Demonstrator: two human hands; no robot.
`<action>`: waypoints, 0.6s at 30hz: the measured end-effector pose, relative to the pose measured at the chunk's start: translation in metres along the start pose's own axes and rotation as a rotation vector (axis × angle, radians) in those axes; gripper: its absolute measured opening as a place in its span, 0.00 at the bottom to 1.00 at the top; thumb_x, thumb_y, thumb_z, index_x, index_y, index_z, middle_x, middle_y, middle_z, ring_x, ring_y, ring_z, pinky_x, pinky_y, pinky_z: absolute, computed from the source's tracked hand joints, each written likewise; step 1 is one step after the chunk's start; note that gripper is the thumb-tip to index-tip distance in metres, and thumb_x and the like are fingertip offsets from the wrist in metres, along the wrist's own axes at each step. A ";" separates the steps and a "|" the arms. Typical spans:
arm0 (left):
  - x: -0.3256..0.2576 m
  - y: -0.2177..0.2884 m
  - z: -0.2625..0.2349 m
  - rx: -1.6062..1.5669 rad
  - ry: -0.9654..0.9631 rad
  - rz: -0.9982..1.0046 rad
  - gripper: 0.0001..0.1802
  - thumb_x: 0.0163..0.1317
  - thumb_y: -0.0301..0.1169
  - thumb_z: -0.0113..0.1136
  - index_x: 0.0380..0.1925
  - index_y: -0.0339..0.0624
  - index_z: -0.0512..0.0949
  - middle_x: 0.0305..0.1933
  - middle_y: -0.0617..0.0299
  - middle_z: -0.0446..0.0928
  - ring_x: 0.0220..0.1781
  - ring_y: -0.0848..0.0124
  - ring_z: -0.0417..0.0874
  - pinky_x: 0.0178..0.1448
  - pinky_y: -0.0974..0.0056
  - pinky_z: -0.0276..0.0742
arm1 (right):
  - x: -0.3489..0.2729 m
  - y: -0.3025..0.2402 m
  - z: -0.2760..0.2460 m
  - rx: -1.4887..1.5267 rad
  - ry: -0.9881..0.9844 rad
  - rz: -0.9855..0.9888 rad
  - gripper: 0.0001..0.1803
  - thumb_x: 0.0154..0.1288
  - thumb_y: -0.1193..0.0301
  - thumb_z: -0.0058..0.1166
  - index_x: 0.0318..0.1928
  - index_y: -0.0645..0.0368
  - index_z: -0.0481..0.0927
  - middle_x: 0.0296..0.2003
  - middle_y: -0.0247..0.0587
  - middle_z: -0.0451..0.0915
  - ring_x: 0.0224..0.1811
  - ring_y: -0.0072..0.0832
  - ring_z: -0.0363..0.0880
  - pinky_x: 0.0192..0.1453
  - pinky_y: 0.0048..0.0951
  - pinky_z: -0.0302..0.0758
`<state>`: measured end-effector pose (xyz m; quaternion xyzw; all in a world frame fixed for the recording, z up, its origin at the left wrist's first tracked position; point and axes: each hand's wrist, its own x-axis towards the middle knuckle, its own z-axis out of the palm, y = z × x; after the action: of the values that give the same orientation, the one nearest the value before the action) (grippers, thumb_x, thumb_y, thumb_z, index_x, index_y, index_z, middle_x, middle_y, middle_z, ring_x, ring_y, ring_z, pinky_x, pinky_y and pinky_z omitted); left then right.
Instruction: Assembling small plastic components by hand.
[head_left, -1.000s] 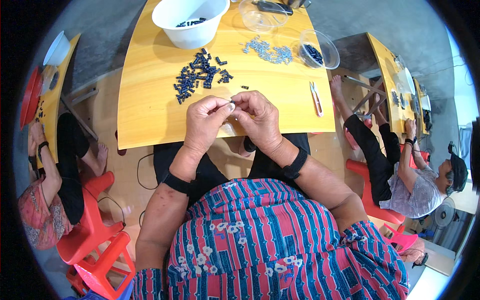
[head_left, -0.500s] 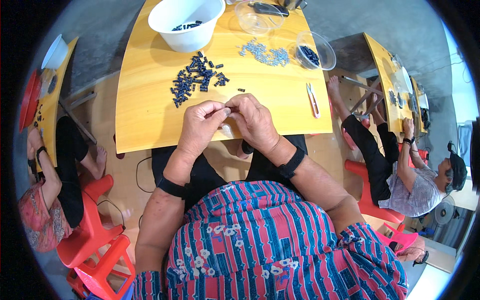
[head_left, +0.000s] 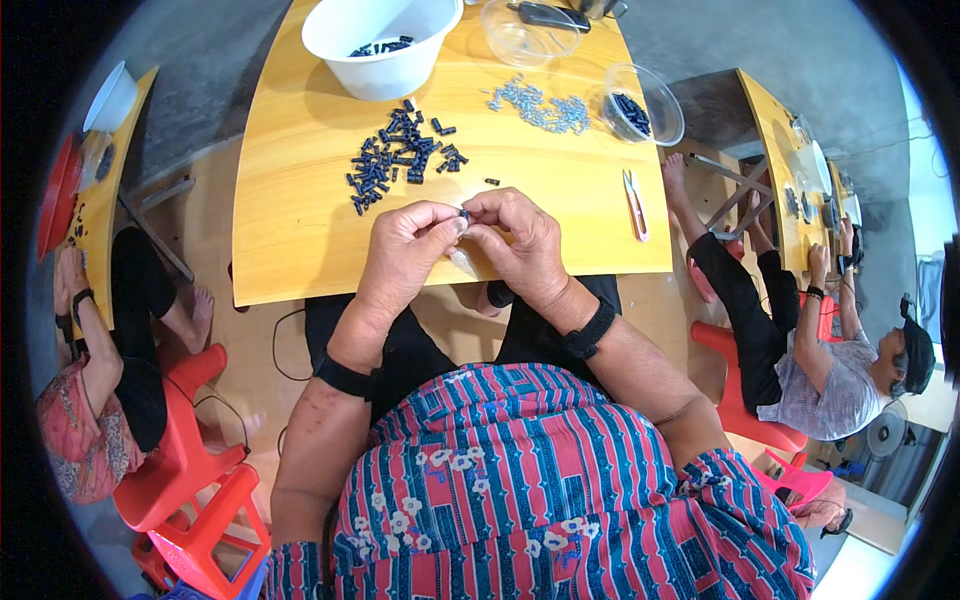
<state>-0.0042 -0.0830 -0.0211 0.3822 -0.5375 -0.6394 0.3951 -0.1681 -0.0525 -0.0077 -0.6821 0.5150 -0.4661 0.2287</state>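
My two hands meet just above the near edge of the yellow table. Between thumb and index finger, my left hand (head_left: 412, 248) pinches a small black piece (head_left: 463, 213), its dark end showing at the fingertips. The curled fingers of my right hand (head_left: 518, 245) come up against that piece from the other side; what they grip is hidden. Past the hands lies a single short black tube-like piece (head_left: 492, 181). Farther off to the left is a loose pile of black tube-like pieces (head_left: 395, 160).
Behind the pile stands a white bowl (head_left: 385, 78) with black pieces inside. Small clear pieces (head_left: 540, 106) lie scattered beside a clear tub (head_left: 668, 118) holding dark parts. Thread snips (head_left: 635, 205) rest at right. Another clear container (head_left: 515, 48) is farther back. People sit at side tables.
My fingertips have parted slightly, and the black piece now shows between them. The right hand has turned a little; the whole table view has shifted slightly right.
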 end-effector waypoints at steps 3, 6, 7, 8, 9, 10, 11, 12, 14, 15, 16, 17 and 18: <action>0.000 -0.001 -0.001 0.027 -0.008 -0.001 0.07 0.64 0.26 0.59 0.35 0.31 0.81 0.29 0.65 0.79 0.29 0.81 0.76 0.35 0.74 0.75 | 0.003 0.002 -0.003 -0.043 -0.017 -0.095 0.13 0.51 0.78 0.64 0.39 0.59 0.77 0.31 0.43 0.79 0.32 0.36 0.81 0.37 0.31 0.78; 0.001 0.000 -0.002 0.047 -0.019 -0.007 0.07 0.64 0.26 0.59 0.35 0.32 0.80 0.29 0.65 0.79 0.30 0.80 0.76 0.36 0.74 0.75 | 0.006 0.004 -0.004 -0.067 -0.034 -0.181 0.13 0.51 0.79 0.62 0.38 0.59 0.76 0.32 0.44 0.79 0.34 0.39 0.80 0.37 0.32 0.78; 0.001 -0.001 -0.002 0.049 -0.019 -0.008 0.07 0.64 0.26 0.59 0.34 0.32 0.80 0.29 0.65 0.79 0.30 0.80 0.76 0.36 0.74 0.75 | 0.007 0.005 -0.004 -0.070 -0.044 -0.211 0.13 0.51 0.80 0.62 0.38 0.59 0.76 0.32 0.44 0.79 0.35 0.41 0.80 0.38 0.33 0.78; 0.001 0.000 -0.002 0.047 -0.019 -0.007 0.07 0.64 0.26 0.59 0.34 0.32 0.80 0.29 0.65 0.79 0.30 0.80 0.76 0.36 0.74 0.75 | 0.006 0.005 -0.004 -0.072 -0.045 -0.212 0.13 0.51 0.80 0.62 0.38 0.59 0.76 0.32 0.44 0.79 0.35 0.41 0.80 0.38 0.33 0.78; 0.001 0.001 -0.002 0.058 -0.024 -0.019 0.06 0.64 0.26 0.59 0.35 0.32 0.80 0.30 0.65 0.79 0.30 0.80 0.76 0.37 0.74 0.76 | 0.006 0.006 -0.005 -0.084 -0.058 -0.211 0.12 0.51 0.79 0.62 0.38 0.60 0.76 0.33 0.45 0.79 0.36 0.42 0.80 0.38 0.34 0.78; 0.001 0.002 -0.001 0.069 -0.029 -0.030 0.06 0.64 0.25 0.59 0.35 0.32 0.80 0.30 0.65 0.79 0.30 0.80 0.77 0.37 0.74 0.76 | 0.005 0.006 -0.005 -0.097 -0.070 -0.211 0.12 0.52 0.79 0.62 0.38 0.60 0.76 0.34 0.45 0.78 0.36 0.42 0.80 0.39 0.35 0.78; 0.001 0.002 0.000 0.070 -0.030 -0.029 0.06 0.64 0.25 0.59 0.35 0.32 0.80 0.30 0.65 0.79 0.30 0.80 0.77 0.37 0.74 0.76 | 0.005 0.006 -0.006 -0.097 -0.068 -0.212 0.12 0.52 0.79 0.62 0.38 0.60 0.76 0.34 0.45 0.78 0.36 0.42 0.80 0.39 0.35 0.78; 0.001 0.001 0.000 0.052 -0.016 -0.026 0.06 0.63 0.25 0.59 0.35 0.31 0.81 0.29 0.65 0.79 0.29 0.81 0.76 0.35 0.75 0.75 | 0.004 0.006 -0.005 -0.121 -0.067 -0.219 0.12 0.52 0.78 0.61 0.38 0.60 0.76 0.34 0.45 0.78 0.36 0.42 0.80 0.39 0.35 0.78; 0.001 0.001 0.001 0.034 -0.003 -0.019 0.06 0.62 0.25 0.60 0.34 0.31 0.81 0.27 0.66 0.79 0.28 0.82 0.76 0.34 0.75 0.73 | 0.004 0.004 -0.005 -0.148 -0.064 -0.228 0.12 0.52 0.78 0.61 0.39 0.60 0.76 0.35 0.45 0.78 0.36 0.43 0.80 0.39 0.35 0.78; 0.001 0.002 0.001 0.031 0.000 -0.021 0.06 0.62 0.25 0.60 0.35 0.31 0.81 0.27 0.66 0.79 0.28 0.82 0.76 0.34 0.75 0.73 | 0.004 0.002 -0.005 -0.154 -0.069 -0.228 0.12 0.53 0.78 0.61 0.39 0.60 0.76 0.35 0.45 0.78 0.36 0.43 0.80 0.39 0.35 0.78; 0.000 0.003 0.001 0.029 0.002 -0.023 0.06 0.61 0.25 0.60 0.35 0.31 0.81 0.27 0.66 0.79 0.28 0.82 0.76 0.34 0.75 0.73 | 0.004 0.001 -0.005 -0.161 -0.074 -0.228 0.12 0.53 0.77 0.61 0.39 0.60 0.76 0.35 0.45 0.78 0.36 0.43 0.80 0.39 0.35 0.78; -0.001 0.003 0.000 0.029 0.003 -0.020 0.06 0.61 0.25 0.60 0.35 0.31 0.81 0.27 0.66 0.79 0.28 0.82 0.76 0.34 0.75 0.73 | 0.004 0.001 -0.005 -0.162 -0.073 -0.230 0.12 0.53 0.77 0.61 0.39 0.60 0.76 0.35 0.45 0.78 0.36 0.43 0.80 0.39 0.35 0.78; -0.001 0.003 0.000 0.035 -0.007 -0.033 0.07 0.63 0.25 0.59 0.36 0.31 0.81 0.29 0.66 0.79 0.29 0.82 0.76 0.36 0.75 0.74 | 0.003 0.003 -0.005 -0.167 -0.073 -0.235 0.12 0.52 0.77 0.61 0.39 0.59 0.76 0.35 0.45 0.78 0.36 0.42 0.80 0.39 0.35 0.78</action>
<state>-0.0037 -0.0824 -0.0184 0.3955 -0.5437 -0.6376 0.3761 -0.1739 -0.0555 -0.0060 -0.7707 0.4599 -0.4201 0.1339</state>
